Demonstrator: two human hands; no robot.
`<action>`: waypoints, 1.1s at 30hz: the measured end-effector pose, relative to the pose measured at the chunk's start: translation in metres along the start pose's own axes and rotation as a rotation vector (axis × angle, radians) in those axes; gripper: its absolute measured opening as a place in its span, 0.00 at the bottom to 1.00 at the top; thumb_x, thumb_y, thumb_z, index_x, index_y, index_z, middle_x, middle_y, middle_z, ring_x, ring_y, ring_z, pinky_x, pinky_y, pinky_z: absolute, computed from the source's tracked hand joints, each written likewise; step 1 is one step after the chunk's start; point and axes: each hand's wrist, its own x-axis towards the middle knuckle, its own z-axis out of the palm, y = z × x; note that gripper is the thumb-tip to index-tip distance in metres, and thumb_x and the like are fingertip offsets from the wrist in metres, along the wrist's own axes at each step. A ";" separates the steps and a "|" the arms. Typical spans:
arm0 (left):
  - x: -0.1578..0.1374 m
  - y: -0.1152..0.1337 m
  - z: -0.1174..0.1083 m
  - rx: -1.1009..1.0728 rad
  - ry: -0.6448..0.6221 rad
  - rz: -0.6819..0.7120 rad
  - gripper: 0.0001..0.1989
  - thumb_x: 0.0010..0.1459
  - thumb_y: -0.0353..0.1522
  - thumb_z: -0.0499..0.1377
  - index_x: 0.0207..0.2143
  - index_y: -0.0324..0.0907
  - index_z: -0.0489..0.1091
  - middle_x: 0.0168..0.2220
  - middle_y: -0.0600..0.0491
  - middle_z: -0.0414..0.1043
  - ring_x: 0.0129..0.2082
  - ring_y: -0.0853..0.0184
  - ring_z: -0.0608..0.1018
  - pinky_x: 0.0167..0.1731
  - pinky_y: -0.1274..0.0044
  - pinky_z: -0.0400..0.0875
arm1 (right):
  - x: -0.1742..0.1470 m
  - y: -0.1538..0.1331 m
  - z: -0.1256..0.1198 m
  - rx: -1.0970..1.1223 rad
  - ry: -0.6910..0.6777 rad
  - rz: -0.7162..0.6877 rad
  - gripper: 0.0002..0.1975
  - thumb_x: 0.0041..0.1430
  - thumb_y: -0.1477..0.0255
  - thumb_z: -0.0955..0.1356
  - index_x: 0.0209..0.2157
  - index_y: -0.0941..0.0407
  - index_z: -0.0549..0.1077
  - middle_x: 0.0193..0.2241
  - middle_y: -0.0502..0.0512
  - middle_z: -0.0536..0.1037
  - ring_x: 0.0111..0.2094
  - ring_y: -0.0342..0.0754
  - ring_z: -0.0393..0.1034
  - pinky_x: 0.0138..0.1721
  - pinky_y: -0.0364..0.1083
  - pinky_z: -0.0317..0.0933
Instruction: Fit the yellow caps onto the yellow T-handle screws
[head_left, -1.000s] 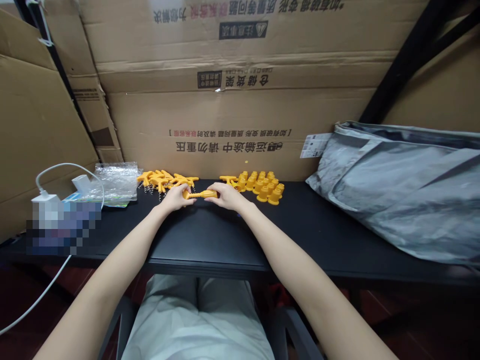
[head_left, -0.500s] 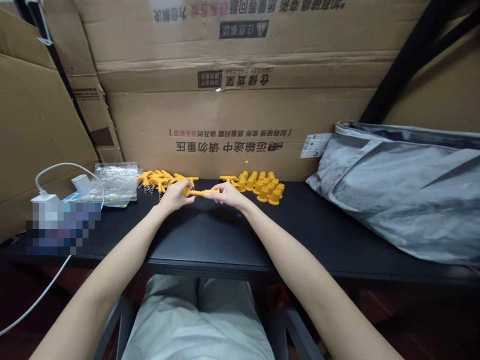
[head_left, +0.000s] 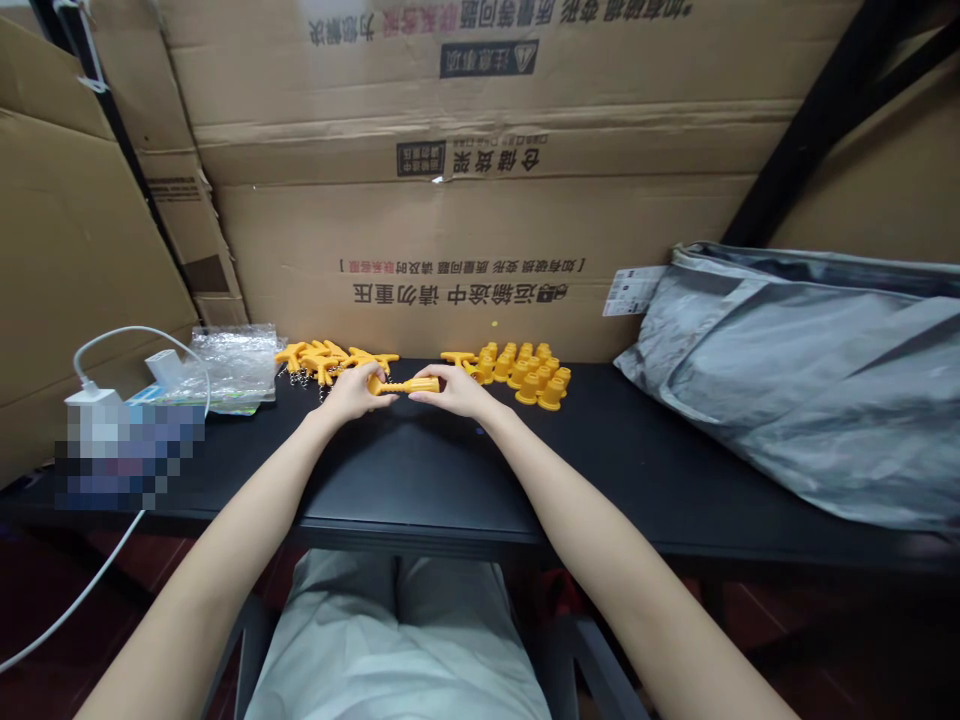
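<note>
Above the black tabletop [head_left: 420, 470], my left hand [head_left: 351, 392] is closed around the yellow handle of a corkscrew [head_left: 393, 386]. The corkscrew's spiral points right, level with the table. My right hand [head_left: 459, 392] pinches a yellow tubular sleeve [head_left: 424, 384] at the spiral's other end. Whether the tip goes into the sleeve cannot be told. Behind my left hand lies a pile of yellow T-handled corkscrews [head_left: 319, 358] with metal spirals. Beyond my right hand, several yellow flanged caps [head_left: 541, 378] stand in rows, with one yellow T-shaped handle [head_left: 456, 358] beside them.
Clear plastic packaging [head_left: 236, 365] lies at the back left. Near it are a white charger [head_left: 96, 408] with a cable and a blurred-out object. A large grey bag [head_left: 810, 390] takes up the right side. Cardboard [head_left: 480, 220] walls the back.
The sleeve in my right hand has tilted slightly, and more of it shows between my fingers. My left hand keeps its grip on the corkscrew, almost unmoved.
</note>
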 end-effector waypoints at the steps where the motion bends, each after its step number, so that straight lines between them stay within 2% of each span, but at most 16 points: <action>1: 0.000 0.000 0.000 -0.005 -0.008 -0.009 0.14 0.44 0.38 0.65 0.31 0.42 0.67 0.23 0.59 0.65 0.25 0.71 0.67 0.28 0.79 0.60 | -0.001 -0.002 -0.001 -0.049 -0.002 -0.019 0.17 0.45 0.62 0.72 0.33 0.59 0.75 0.27 0.52 0.74 0.27 0.43 0.64 0.30 0.42 0.56; 5: -0.001 0.000 -0.001 -0.002 -0.030 0.005 0.12 0.44 0.36 0.64 0.31 0.42 0.67 0.22 0.60 0.64 0.24 0.72 0.66 0.28 0.79 0.60 | -0.003 -0.008 -0.002 -0.134 -0.037 0.000 0.16 0.48 0.60 0.70 0.31 0.60 0.76 0.21 0.49 0.70 0.23 0.41 0.59 0.26 0.42 0.52; 10: -0.002 -0.002 0.001 0.001 0.003 0.066 0.11 0.45 0.35 0.63 0.32 0.42 0.68 0.26 0.58 0.69 0.27 0.71 0.70 0.31 0.79 0.63 | -0.001 -0.008 -0.001 -0.068 -0.028 0.065 0.19 0.46 0.57 0.70 0.29 0.61 0.76 0.18 0.47 0.67 0.21 0.40 0.56 0.23 0.41 0.48; 17: -0.002 -0.002 0.002 0.063 0.088 0.128 0.11 0.46 0.34 0.63 0.33 0.42 0.68 0.32 0.54 0.73 0.33 0.68 0.74 0.36 0.78 0.66 | 0.000 -0.010 0.001 0.127 -0.008 0.186 0.21 0.42 0.55 0.72 0.26 0.61 0.75 0.15 0.45 0.65 0.18 0.39 0.55 0.22 0.41 0.47; 23: -0.005 0.006 0.002 0.147 0.166 0.162 0.10 0.48 0.32 0.62 0.34 0.42 0.67 0.36 0.52 0.74 0.38 0.65 0.75 0.38 0.76 0.67 | 0.000 -0.008 0.004 0.407 -0.034 0.263 0.19 0.41 0.57 0.73 0.19 0.59 0.70 0.12 0.44 0.63 0.16 0.37 0.53 0.20 0.41 0.46; 27: -0.006 0.009 0.003 0.202 0.177 0.163 0.10 0.49 0.34 0.61 0.35 0.42 0.67 0.35 0.51 0.73 0.38 0.64 0.75 0.36 0.76 0.68 | 0.000 -0.006 0.004 0.563 -0.075 0.327 0.19 0.39 0.58 0.75 0.20 0.60 0.71 0.12 0.44 0.62 0.16 0.36 0.51 0.19 0.41 0.43; 33: -0.008 0.012 0.005 0.220 0.184 0.135 0.11 0.51 0.35 0.60 0.37 0.42 0.67 0.37 0.49 0.72 0.38 0.64 0.75 0.36 0.76 0.68 | 0.000 -0.007 -0.001 0.674 -0.133 0.405 0.17 0.42 0.60 0.74 0.23 0.62 0.74 0.12 0.44 0.60 0.16 0.36 0.50 0.18 0.41 0.41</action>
